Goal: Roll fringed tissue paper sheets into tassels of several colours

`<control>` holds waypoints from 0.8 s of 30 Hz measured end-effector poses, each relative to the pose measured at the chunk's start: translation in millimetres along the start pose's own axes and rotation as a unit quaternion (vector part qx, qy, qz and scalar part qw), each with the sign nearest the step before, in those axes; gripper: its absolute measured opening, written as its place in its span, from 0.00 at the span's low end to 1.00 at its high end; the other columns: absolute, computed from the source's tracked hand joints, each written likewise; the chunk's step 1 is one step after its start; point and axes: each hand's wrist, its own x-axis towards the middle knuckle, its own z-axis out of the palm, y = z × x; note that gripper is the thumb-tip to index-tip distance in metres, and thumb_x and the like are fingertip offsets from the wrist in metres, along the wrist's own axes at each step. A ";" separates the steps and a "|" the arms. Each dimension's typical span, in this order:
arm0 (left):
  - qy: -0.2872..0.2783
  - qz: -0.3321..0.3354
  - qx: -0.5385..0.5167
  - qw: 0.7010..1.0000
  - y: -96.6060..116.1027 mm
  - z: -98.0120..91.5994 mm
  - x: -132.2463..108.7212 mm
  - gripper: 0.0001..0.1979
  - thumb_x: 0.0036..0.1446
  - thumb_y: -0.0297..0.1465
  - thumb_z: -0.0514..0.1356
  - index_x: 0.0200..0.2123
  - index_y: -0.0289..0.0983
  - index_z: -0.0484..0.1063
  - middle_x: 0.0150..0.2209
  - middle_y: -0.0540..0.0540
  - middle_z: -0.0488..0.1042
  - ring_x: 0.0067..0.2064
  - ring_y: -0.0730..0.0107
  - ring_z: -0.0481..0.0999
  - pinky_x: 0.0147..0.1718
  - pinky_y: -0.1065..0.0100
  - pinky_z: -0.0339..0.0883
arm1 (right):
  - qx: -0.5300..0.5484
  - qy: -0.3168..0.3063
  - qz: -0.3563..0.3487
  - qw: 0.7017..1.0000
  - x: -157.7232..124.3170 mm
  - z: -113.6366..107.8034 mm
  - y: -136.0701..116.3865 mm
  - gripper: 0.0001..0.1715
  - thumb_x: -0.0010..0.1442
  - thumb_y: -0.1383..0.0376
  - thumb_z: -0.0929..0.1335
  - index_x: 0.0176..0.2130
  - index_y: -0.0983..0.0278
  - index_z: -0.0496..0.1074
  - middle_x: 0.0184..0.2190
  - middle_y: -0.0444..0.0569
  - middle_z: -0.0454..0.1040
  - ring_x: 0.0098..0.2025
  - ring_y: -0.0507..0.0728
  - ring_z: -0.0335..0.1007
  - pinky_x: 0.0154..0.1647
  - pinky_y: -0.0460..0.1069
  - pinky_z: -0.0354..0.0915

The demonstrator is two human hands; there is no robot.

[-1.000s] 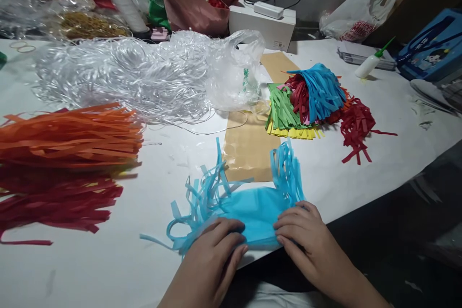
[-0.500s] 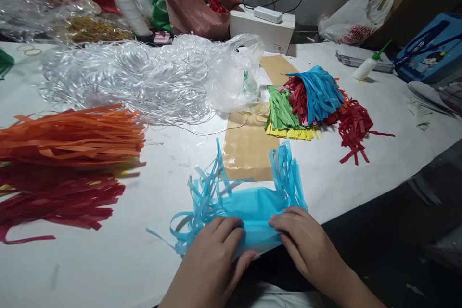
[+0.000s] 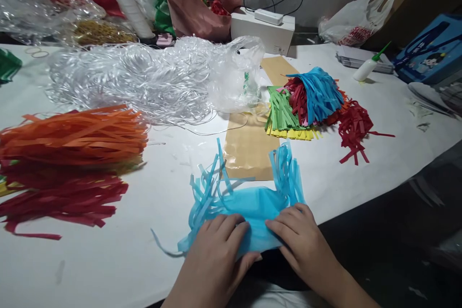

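A sheet of blue fringed tissue paper (image 3: 258, 203) lies at the table's front edge, its uncut middle towards me and its cut strips spread out on the left and right. My left hand (image 3: 218, 248) holds the left part of its near edge, fingers curled on top and thumb below. Gripping the right part is my right hand (image 3: 301, 236), fingertips pressed on the paper and thumb mostly hidden. A narrow gap with a fold of paper separates the two hands. One loose blue strip trails on the table to the left.
Orange fringe (image 3: 75, 137) and dark red fringe (image 3: 68, 197) lie on the left. A heap of clear cord (image 3: 137, 77) is behind them. Brown tape-covered card (image 3: 252, 149) lies ahead, with mixed tassels (image 3: 321, 94), a glue bottle (image 3: 367, 68) and a white box (image 3: 263, 33) beyond.
My fingers have shifted slightly on the near edge, and the right hand sits a little closer to the left. The left strips have been drawn in somewhat. The view has turned slightly left.
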 end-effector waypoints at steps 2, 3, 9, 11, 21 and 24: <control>0.013 0.007 0.017 1.000 5.6 5.3 2.7 0.18 0.54 0.36 0.70 0.46 0.37 0.74 0.43 0.41 0.80 0.41 0.51 0.79 0.37 0.55 0.74 | -0.002 0.011 0.013 1.000 0.5 4.2 -1.6 0.13 0.65 0.74 0.64 0.46 0.62 0.73 0.33 0.46 0.76 0.37 0.57 0.69 0.46 0.55 0.60; 0.018 0.007 0.025 1.000 7.8 8.1 4.1 0.17 0.55 0.36 0.70 0.45 0.37 0.74 0.42 0.41 0.80 0.40 0.52 0.79 0.36 0.55 0.73 | -0.001 0.019 0.022 1.000 1.3 6.2 -2.6 0.10 0.67 0.72 0.65 0.44 0.62 0.74 0.32 0.46 0.75 0.36 0.57 0.69 0.45 0.55 0.59; 0.028 -0.007 0.041 0.999 1.9 15.3 5.0 0.11 0.61 0.20 0.55 0.37 0.38 0.74 0.36 0.45 0.79 0.35 0.56 0.77 0.33 0.57 0.70 | -0.007 0.037 0.033 0.999 4.6 8.1 -4.8 0.11 0.72 0.68 0.62 0.42 0.61 0.74 0.30 0.44 0.74 0.34 0.55 0.69 0.46 0.54 0.58; 0.023 0.001 0.013 1.000 -6.2 12.5 1.4 0.15 0.61 0.18 0.52 0.39 0.39 0.74 0.40 0.44 0.80 0.37 0.57 0.78 0.35 0.58 0.71 | -0.009 0.033 0.026 0.999 3.6 5.2 -2.8 0.12 0.72 0.69 0.62 0.42 0.62 0.74 0.32 0.45 0.75 0.36 0.55 0.69 0.47 0.55 0.58; -0.029 -0.098 -0.114 0.988 -25.6 -9.5 8.3 0.14 0.68 0.31 0.49 0.38 0.39 0.75 0.35 0.45 0.81 0.37 0.60 0.80 0.36 0.62 0.72 | -0.013 0.056 0.089 0.994 11.2 7.5 7.3 0.14 0.73 0.65 0.62 0.33 0.62 0.69 0.28 0.44 0.73 0.38 0.57 0.69 0.45 0.54 0.56; -0.085 -0.171 -0.086 0.978 -26.7 -15.7 26.5 0.14 0.67 0.31 0.49 0.36 0.39 0.74 0.31 0.45 0.80 0.33 0.57 0.81 0.31 0.63 0.68 | -0.045 0.055 0.124 0.990 18.6 12.4 12.9 0.18 0.73 0.62 0.63 0.30 0.62 0.68 0.26 0.43 0.73 0.35 0.57 0.68 0.43 0.54 0.55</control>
